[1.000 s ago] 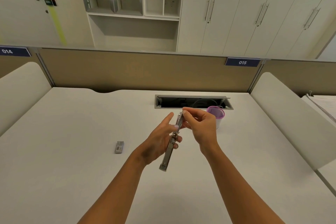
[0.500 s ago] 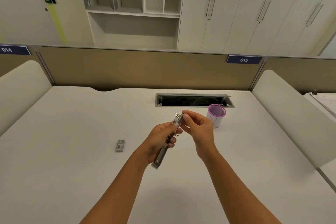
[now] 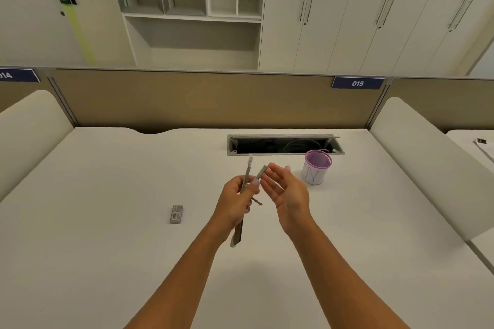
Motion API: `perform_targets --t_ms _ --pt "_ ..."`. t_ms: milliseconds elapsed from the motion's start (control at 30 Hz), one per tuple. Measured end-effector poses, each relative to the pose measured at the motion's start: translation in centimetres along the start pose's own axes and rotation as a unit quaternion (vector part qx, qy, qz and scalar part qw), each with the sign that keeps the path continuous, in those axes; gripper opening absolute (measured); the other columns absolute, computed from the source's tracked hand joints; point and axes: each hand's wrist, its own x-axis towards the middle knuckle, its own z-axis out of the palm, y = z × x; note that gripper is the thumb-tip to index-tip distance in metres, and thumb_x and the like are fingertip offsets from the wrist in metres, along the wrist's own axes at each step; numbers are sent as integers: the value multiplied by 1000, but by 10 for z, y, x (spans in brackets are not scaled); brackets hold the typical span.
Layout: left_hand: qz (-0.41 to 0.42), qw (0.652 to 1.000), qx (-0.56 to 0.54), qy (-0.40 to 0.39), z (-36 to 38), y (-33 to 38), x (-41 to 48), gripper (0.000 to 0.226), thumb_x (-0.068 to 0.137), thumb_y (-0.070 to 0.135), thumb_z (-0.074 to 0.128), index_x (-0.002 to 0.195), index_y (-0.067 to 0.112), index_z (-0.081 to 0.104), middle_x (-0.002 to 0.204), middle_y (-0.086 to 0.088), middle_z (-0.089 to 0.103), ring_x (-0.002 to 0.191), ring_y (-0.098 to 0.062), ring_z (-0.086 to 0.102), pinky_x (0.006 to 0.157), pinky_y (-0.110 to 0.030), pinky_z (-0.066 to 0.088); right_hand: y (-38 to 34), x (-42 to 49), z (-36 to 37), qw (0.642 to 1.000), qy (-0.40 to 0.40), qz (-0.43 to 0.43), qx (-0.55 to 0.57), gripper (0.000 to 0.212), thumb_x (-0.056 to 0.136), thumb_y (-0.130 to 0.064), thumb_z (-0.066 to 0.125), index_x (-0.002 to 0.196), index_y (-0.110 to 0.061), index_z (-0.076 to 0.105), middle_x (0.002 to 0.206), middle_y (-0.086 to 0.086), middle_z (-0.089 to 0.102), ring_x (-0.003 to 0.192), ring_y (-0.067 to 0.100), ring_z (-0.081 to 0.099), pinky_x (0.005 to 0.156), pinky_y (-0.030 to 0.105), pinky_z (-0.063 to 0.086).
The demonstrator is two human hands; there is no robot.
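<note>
Desk: the pale desk point(image 3: 107, 222) carries everything here; the pen cup point(image 3: 316, 170) on its far right part is the reference for all places below.
Left hand: the left hand point(image 3: 236, 204) is left of the pen cup and nearer to the person, raised above the desk. Its fingers are curled round the middle of the stapler, with the thumb laid on the side facing the right hand.
Stapler: the stapler point(image 3: 237, 234) is a thin metal one, held nearly upright to the left of the pen cup. Its lower end sticks out below the left wrist. Its upper part is splayed into two arms, one pointing up and away and the other leaning toward the pen cup.
Right hand: the right hand point(image 3: 287, 192) is between the stapler and the pen cup, palm turned to the left. Its fingers point(image 3: 275, 172) are straight and slightly apart and grip nothing. The tips are just beside the leaning arm; whether they touch it cannot be told.
Small box: a small grey box point(image 3: 176, 213) lies flat, well to the left of the pen cup and nearer, apart from both hands.
Pen cup: purple mesh with a white band marked N, standing upright.
Cable slot: an open cable slot point(image 3: 283, 145) lies just behind the pen cup.
Partition: a tan partition point(image 3: 187, 99) stands behind the pen cup, with a blue plate point(image 3: 357, 83) reading 015 above and to its right.
Cupboards: pale cupboards point(image 3: 374, 8) stand far behind the pen cup.
</note>
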Motion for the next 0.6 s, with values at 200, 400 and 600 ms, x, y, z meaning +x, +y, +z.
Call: perform_targets --t_ms 200,400,600 --pt "127 954 262 -65 11 -22 -6 8 95 27 54 97 24 48 88 10 52 78 -13 56 69 -18 47 16 10 -10 961 -14 162 223 71 99 -57 18 117 -7 66 119 11 70 116 29 61 95 44 47" --pt "167 957 234 -46 14 -32 -6 10 93 26 58 89 19 53 81 7 52 72 -13 54 65 -17 49 21 13 -20 939 -48 170 295 78 96 -63 16 120 -8 65 124 13 67 121 30 59 108 42 40" --pt "140 966 211 -55 17 -35 -4 7 92 26 60 94 20 58 82 7 58 74 -12 58 66 -16 50 21 17 -23 943 -76 154 286 79 96 -64 14 121 -10 66 129 10 65 126 29 55 107 42 40"
